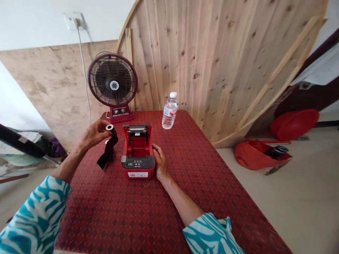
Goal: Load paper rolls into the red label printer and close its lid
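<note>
A small red and black label printer [137, 161] stands on the table with its lid raised at the back and its red inside showing. My left hand [95, 134] pinches a roll of black strip [113, 133] by its upper end, just left of the printer. The roll has a pale ring-shaped core, and a loose black tail hangs down from it toward the tabletop. Against the printer's right side lies my right hand [160, 163], its fingers curled along the casing and partly hidden behind it.
The table [127, 215] has a red patterned cover. At its back stand a dark red fan [113, 80] and a clear water bottle [170, 112]. Wooden boards [196, 63] lean behind. On the floor to the right lies a red bag [249, 155] near a red round object [295, 123].
</note>
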`<action>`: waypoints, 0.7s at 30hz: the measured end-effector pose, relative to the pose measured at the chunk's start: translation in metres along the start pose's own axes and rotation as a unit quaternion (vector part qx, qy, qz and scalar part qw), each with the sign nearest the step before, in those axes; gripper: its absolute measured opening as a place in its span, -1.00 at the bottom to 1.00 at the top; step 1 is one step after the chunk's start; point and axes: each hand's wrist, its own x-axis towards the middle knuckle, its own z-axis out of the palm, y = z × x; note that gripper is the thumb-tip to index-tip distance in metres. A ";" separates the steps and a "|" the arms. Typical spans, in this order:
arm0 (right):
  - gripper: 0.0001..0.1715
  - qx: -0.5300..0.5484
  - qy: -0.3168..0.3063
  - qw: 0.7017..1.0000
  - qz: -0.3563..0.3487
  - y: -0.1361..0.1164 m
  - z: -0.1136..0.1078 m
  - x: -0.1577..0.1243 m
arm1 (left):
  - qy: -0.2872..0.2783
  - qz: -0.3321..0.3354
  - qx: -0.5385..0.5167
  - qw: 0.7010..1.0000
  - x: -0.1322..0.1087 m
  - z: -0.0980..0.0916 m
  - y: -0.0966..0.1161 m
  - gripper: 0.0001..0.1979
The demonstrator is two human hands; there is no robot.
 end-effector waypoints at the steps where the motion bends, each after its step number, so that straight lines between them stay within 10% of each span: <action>1: -0.57 0.001 0.002 1.000 0.000 0.001 0.000 0.000 | 0.008 -0.006 0.000 1.000 0.006 0.003 -0.008 -0.64; 14: -0.56 -0.004 -0.002 1.000 0.026 -0.005 0.000 -0.001 | -0.025 -0.098 0.115 0.988 0.041 0.056 -0.073 -0.79; 21: -0.55 -0.003 -0.005 1.000 0.027 -0.004 -0.001 -0.001 | -0.033 -0.091 -0.027 0.995 0.026 0.020 -0.094 -0.43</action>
